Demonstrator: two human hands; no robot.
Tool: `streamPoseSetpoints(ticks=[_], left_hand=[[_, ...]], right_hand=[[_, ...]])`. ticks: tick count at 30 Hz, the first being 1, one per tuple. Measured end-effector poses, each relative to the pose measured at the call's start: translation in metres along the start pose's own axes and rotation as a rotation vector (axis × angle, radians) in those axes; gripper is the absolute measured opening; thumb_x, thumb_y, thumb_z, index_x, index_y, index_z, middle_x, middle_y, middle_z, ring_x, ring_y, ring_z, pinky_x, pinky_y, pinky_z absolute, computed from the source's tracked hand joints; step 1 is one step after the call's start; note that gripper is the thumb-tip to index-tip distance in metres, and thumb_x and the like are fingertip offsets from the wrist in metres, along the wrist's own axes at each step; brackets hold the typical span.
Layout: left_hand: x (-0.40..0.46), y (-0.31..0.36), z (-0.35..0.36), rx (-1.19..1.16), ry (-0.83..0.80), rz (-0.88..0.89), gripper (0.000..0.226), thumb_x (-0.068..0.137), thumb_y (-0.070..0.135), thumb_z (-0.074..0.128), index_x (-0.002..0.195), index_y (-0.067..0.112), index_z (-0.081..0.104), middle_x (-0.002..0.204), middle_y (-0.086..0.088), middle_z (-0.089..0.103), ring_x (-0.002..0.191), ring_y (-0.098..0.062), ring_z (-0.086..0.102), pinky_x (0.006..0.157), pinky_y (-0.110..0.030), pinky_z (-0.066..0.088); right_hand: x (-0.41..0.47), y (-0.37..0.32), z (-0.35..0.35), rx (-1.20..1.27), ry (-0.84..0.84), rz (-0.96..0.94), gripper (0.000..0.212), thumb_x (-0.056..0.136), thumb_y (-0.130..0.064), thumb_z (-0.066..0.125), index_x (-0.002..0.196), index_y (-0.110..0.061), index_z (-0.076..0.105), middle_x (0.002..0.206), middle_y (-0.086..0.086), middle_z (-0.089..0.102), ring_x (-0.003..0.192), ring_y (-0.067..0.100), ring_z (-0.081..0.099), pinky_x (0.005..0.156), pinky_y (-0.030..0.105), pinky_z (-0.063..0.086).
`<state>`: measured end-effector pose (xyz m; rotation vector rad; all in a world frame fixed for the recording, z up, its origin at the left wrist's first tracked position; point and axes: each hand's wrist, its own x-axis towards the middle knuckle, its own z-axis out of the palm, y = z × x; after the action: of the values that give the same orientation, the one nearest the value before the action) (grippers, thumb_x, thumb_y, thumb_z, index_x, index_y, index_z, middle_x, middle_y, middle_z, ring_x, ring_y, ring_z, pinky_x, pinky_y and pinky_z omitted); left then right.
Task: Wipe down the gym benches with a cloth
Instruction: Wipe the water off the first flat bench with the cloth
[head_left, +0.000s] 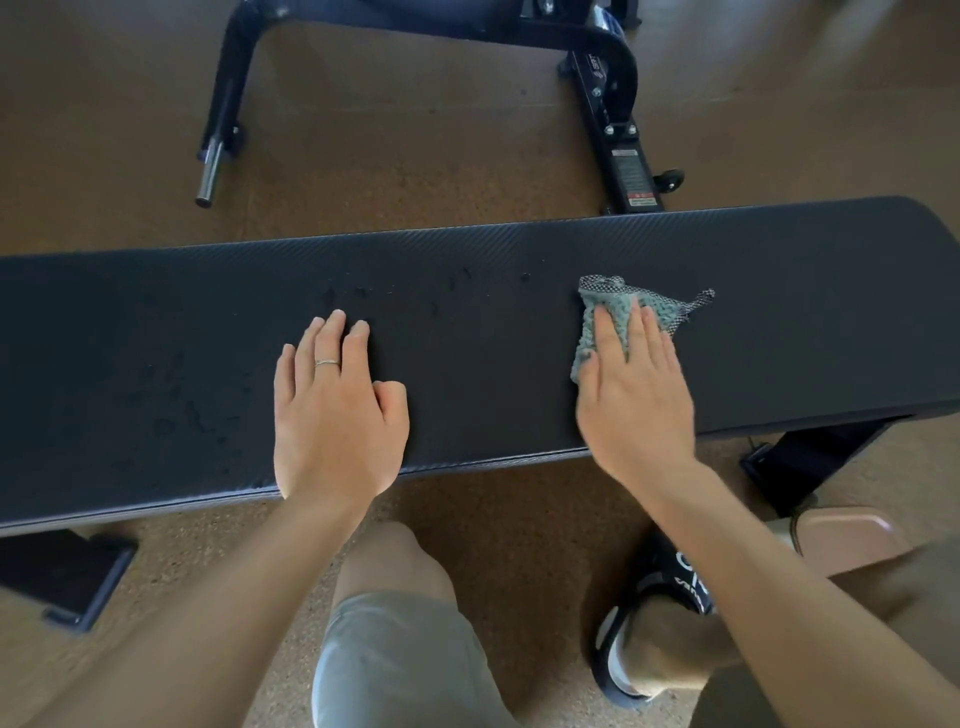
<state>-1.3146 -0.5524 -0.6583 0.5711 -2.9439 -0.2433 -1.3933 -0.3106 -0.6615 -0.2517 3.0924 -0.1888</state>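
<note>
On bench (519, 343), right hand (636, 395) flat on cloth (623, 312), left hand (337, 410) flat

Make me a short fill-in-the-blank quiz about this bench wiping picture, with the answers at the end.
1. The right hand presses a ____ flat onto the black bench.
2. The left hand rests on the bench and wears a ____ on one finger.
3. Wet droplets lie mostly on the ____ half of the bench.

Answers: cloth; ring; left
</note>
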Motion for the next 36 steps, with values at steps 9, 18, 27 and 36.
streamPoseSetpoints(ticks=[9,18,27,36], left_hand=[[0.000,-0.003,0.002,0.010,0.001,0.004,0.058,0.098,0.029,0.035,0.153,0.010,0.043,0.163,-0.011,0.039,0.154,-0.027,0.029,0.129,-0.048,0.018],[0.001,-0.002,0.005,0.032,0.008,0.005,0.063,0.094,0.033,0.030,0.151,0.009,0.046,0.162,-0.012,0.041,0.153,-0.028,0.031,0.128,-0.048,0.020],[0.000,-0.001,0.004,0.007,0.015,-0.009,0.061,0.095,0.030,0.031,0.150,0.009,0.048,0.161,-0.010,0.042,0.153,-0.027,0.031,0.129,-0.047,0.018],[0.002,-0.001,0.004,0.025,-0.001,-0.002,0.063,0.093,0.031,0.032,0.150,0.010,0.047,0.162,-0.010,0.041,0.153,-0.026,0.031,0.128,-0.048,0.019]], right_hand=[[0.042,-0.095,0.001,0.015,-0.121,-0.608,0.063,0.103,-0.039,0.006,0.163,-0.019,0.014,0.170,0.012,0.009,0.158,0.025,0.005,0.128,0.039,0.005],[0.049,-0.119,0.002,0.059,-0.126,-0.486,0.060,0.109,-0.036,0.019,0.164,-0.015,0.009,0.170,0.016,-0.001,0.158,0.028,-0.004,0.128,0.041,0.001],[0.085,-0.031,-0.004,0.021,-0.073,-0.210,0.061,0.106,-0.037,0.011,0.163,-0.016,0.014,0.170,0.017,0.009,0.158,0.027,0.005,0.128,0.038,0.004],[0.089,-0.119,-0.003,0.036,-0.193,-0.768,0.056,0.109,-0.034,0.020,0.163,-0.025,0.012,0.171,0.007,0.005,0.158,0.020,0.000,0.128,0.037,0.002]])
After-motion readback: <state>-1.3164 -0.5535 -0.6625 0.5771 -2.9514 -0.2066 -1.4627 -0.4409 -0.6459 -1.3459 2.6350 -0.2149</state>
